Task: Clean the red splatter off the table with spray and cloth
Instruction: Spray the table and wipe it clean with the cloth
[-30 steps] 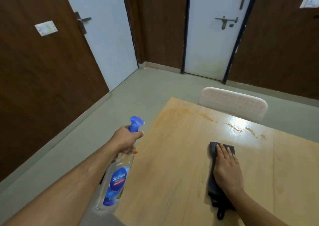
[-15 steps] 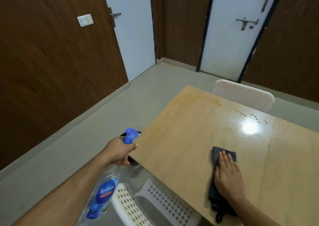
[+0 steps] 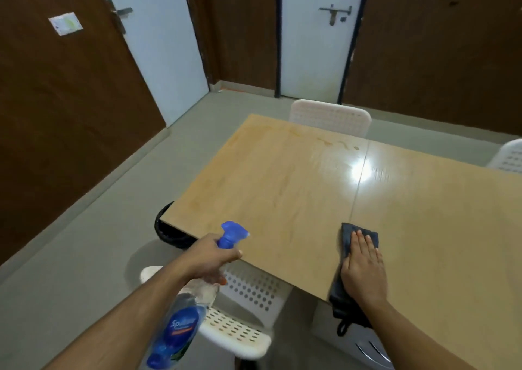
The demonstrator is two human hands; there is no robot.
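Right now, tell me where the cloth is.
In the head view, the dark cloth lies at the table's near edge, right of centre, flat under the right hand, its lower end hanging over the edge.

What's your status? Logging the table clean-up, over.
Left hand grips spray bottle. Right hand flat on dark cloth at near edge. Splatter remains far side. Path clear.
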